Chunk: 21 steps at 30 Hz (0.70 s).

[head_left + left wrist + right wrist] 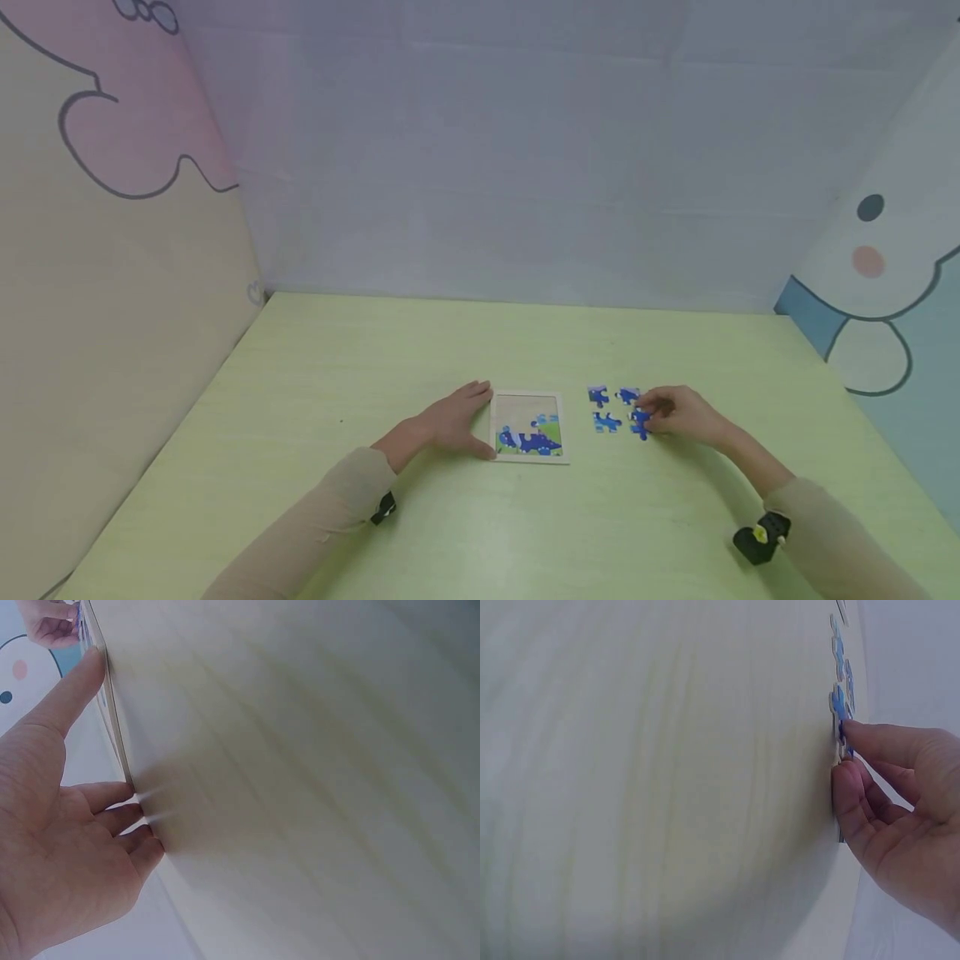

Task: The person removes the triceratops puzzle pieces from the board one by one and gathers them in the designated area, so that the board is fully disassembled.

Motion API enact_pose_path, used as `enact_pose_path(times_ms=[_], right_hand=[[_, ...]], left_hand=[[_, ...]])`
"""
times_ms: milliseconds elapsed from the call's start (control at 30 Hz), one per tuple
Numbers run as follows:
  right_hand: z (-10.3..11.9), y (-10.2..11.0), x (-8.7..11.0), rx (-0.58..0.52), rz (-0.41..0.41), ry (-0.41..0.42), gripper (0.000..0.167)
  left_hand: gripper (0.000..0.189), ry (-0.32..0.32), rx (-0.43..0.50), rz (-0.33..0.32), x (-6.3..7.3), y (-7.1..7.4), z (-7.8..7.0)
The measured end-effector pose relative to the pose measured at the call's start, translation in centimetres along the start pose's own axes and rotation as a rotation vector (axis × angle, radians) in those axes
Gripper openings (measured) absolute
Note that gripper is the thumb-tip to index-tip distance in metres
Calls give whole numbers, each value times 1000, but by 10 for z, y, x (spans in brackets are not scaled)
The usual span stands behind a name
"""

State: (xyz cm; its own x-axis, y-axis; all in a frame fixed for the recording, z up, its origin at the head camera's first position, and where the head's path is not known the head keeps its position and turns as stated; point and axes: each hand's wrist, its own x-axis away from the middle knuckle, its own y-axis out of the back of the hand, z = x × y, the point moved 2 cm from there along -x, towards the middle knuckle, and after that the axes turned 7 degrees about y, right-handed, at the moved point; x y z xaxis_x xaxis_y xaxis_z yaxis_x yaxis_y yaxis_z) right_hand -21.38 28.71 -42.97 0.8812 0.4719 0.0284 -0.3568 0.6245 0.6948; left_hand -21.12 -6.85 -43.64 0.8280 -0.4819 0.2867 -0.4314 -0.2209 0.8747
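Observation:
A small puzzle tray (565,429) with a pale rim lies in the middle of the table; blue and green pieces fill its lower part and right side. My left hand (456,418) spreads along the tray's left edge, thumb and fingertips touching it, as the left wrist view (82,847) also shows. To the right of the tray lie several loose blue jigsaw pieces (606,422). My right hand (686,414) pinches the lower right jigsaw piece (639,425) with curled fingers; in the right wrist view (900,802) the fingers partly hide that piece.
The pale yellow-green table (480,517) extends around the tray and pieces. A plain cloth wall (480,167) stands behind its back edge, with cartoon-printed panels on the left (135,275) and right (885,333). Black wrist devices (761,540) sit at both sleeves.

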Motion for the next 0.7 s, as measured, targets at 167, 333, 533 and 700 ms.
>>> enact_pose_path(times_ms=[167, 333, 533, 700], right_hand=[[1, -1, 1, 16, -8, 6, 32], [2, -1, 2, 43, -18, 34, 29], [9, -3, 1, 89, -69, 107, 24], [30, -15, -8, 59, -95, 202, 23]], left_hand=[[96, -2, 6, -2, 0, -1, 2], [97, -9, 10, -2, -1, -1, 1], [97, -25, 2, -2, -2, -1, 1], [97, -20, -8, -5, -2, -1, 2]])
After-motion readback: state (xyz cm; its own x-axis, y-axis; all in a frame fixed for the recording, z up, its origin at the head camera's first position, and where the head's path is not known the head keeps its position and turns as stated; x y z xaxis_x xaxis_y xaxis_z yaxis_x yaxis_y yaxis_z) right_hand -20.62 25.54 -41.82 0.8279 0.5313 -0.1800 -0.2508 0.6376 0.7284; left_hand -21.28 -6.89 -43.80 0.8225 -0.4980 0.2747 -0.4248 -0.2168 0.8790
